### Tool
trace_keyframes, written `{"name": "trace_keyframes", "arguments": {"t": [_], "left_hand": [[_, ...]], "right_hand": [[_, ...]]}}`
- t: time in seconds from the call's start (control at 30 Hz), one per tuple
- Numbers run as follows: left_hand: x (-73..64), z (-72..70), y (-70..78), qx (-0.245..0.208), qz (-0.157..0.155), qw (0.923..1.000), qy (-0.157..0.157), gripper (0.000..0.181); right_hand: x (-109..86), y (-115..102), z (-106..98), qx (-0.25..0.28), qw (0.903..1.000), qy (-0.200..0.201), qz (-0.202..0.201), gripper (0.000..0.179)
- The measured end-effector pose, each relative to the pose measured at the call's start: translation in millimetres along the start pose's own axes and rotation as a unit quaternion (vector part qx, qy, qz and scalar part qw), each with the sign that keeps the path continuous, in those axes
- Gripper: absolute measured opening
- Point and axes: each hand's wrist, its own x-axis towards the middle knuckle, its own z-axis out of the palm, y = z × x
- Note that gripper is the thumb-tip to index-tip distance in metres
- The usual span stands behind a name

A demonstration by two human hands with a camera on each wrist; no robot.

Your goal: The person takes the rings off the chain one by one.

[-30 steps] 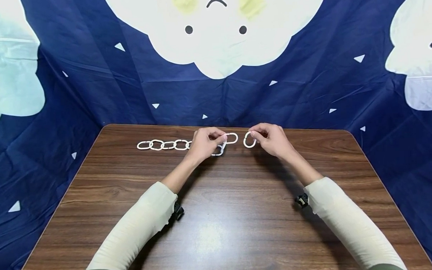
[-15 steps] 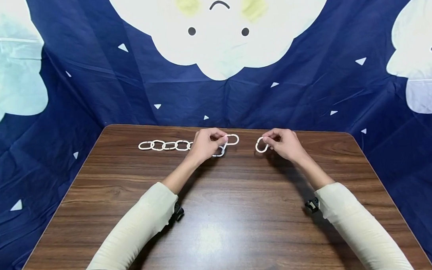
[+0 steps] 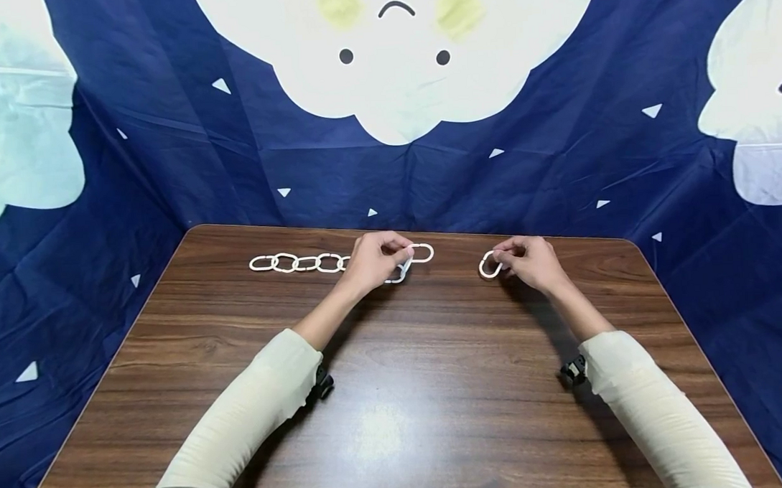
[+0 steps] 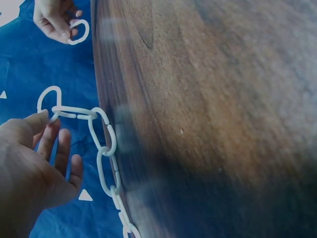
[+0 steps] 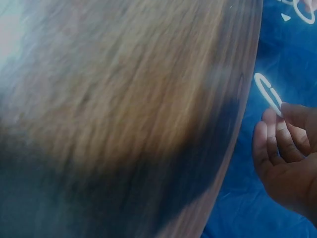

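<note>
A chain of white plastic links (image 3: pixel 306 263) stretches along the far left part of the table. My left hand (image 3: pixel 374 262) pinches it near its right end between thumb and fingertips, hiding some links. The end link (image 3: pixel 424 253) sticks out to the right of those fingertips; in the left wrist view the chain (image 4: pixel 103 166) hangs away from the pinch. Farther right, my right hand (image 3: pixel 531 261) pinches a single white link (image 3: pixel 489 266), apart from the chain. A small gap shows in the side of this link (image 5: pixel 268 92) in the right wrist view.
The brown wood-grain table (image 3: pixel 395 373) has a far edge just beyond both hands. Behind and beside it hangs a dark blue cloth (image 3: pixel 187 158) printed with white clouds and small triangles. A black device (image 3: pixel 573 372) sits at the right wrist.
My right hand has moved right and slightly nearer with the single link, widening the distance from the chain. The left hand keeps its pinch in about the same place.
</note>
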Motion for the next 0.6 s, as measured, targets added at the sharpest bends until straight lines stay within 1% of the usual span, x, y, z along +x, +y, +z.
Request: {"name": "trace_keyframes", "arguments": {"t": [0.17, 0.3, 0.47, 0.6], "left_hand": [[-0.2, 0.8, -0.5, 0.002, 0.0, 1.0, -0.001, 0.016], [-0.3, 0.9, 0.5, 0.001, -0.001, 1.0, -0.004, 0.016], [-0.2, 1.3, 1.0, -0.001, -0.002, 1.0, -0.005, 0.016], [-0.2, 2.0, 0.8, 0.004, -0.002, 1.0, -0.007, 0.016]], "right_hand": [[-0.1, 11, -4, 0.038, 0.9987, 0.002, 0.032, 0.024], [-0.8, 17, -7, 0.078, 0.995, 0.001, 0.063, 0.028], [0.5, 21, -9, 0.13, 0.9859, -0.012, 0.105, 0.034], [4.5, 25, -9, 0.181, 0.9729, -0.014, 0.143, 0.035]]}}
